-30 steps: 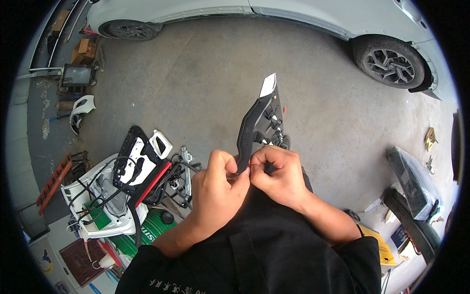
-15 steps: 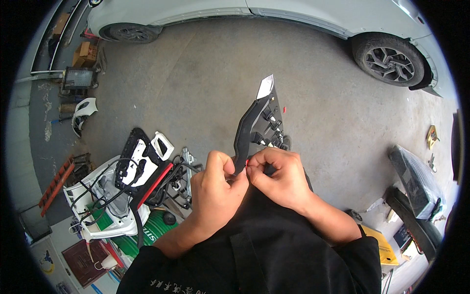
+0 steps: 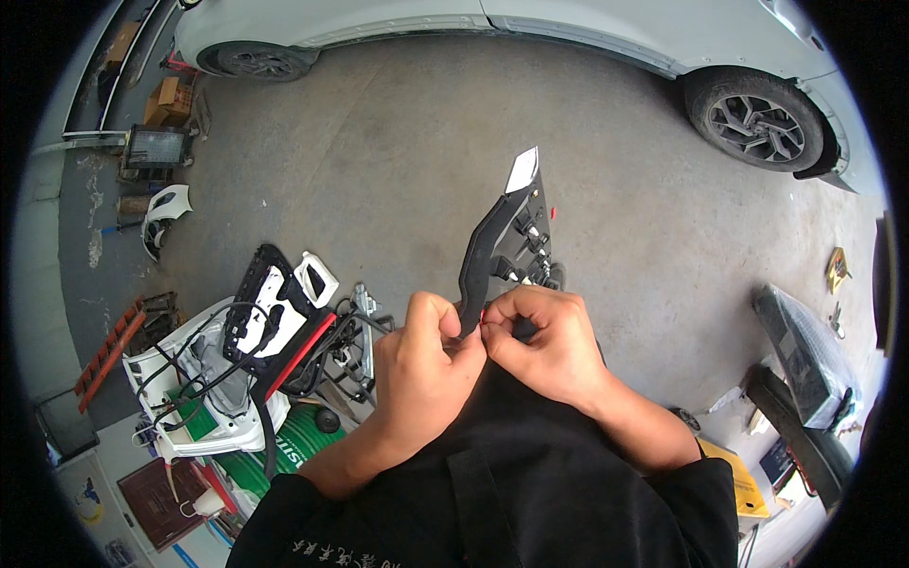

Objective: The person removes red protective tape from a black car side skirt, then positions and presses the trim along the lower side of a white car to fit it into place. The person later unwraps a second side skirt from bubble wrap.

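Note:
A black car trim piece (image 3: 488,239) with a bent, padded-looking edge stands out in front of my body. A white label (image 3: 522,170) covers its far end, and several pale clips (image 3: 516,275) stick out along its inner side. My left hand (image 3: 428,364) is closed, thumb and forefinger pinching the trim's near end. Close against it, my right hand (image 3: 542,341) pinches at the same end, its fingertips on a small red piece (image 3: 482,316). The fingers hide most of that red piece. Another red bit (image 3: 554,213) shows by the trim's far right edge.
A pale car (image 3: 398,19) with a dark wheel (image 3: 755,118) stands ahead. On the left, a white panel with cables (image 3: 204,379) and other car parts lie piled near a green drum (image 3: 294,440). A film-wrapped part (image 3: 805,350) lies right, above a yellow box (image 3: 739,478).
The trim piece's far end has shifted slightly to the right in view. Both hands keep their pinch, with barely any movement.

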`<move>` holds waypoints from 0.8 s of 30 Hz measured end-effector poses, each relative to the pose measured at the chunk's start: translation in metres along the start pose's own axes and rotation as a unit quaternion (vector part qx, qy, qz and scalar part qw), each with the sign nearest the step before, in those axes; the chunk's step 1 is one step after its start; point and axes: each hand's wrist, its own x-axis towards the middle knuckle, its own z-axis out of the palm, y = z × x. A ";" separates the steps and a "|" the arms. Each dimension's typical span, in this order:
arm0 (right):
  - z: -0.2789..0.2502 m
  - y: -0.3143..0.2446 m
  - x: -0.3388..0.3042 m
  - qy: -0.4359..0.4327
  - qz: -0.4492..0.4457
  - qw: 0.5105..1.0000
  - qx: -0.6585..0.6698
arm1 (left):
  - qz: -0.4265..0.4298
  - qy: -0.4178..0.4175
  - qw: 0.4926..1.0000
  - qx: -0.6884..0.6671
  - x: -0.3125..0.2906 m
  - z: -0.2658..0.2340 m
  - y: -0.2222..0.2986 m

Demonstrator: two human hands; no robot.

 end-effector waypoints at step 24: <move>0.015 0.018 0.002 0.002 -0.008 0.997 0.080 | -0.015 -0.014 1.000 -0.010 -0.002 -0.007 -0.003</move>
